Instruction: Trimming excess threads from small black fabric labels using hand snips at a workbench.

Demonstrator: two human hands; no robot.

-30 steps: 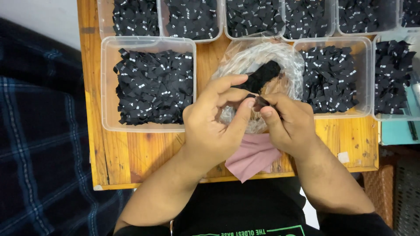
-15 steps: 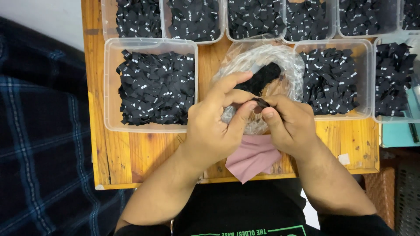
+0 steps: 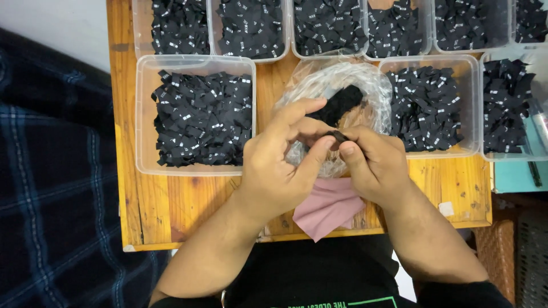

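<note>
Hands unmoved | left hand (image 3: 274, 165), right hand (image 3: 374, 162) pinch one label (image 3: 338, 136) | eight tubs (image 3: 142, 114)

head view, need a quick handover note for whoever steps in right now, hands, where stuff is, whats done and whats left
Left hand: pinching a small black label together with the right hand.
Right hand: thumb and fingers closed on the same label, just above the table edge.
Behind the hands: a clear plastic bag with a dark bundle inside, lying on the wooden table.
Under the hands: a pink cloth.
Done: clear tubs left, right and along the back each hold piles of black labels.
Left: the label in hand is in no tub, and the bag has dark material in it.
</note>
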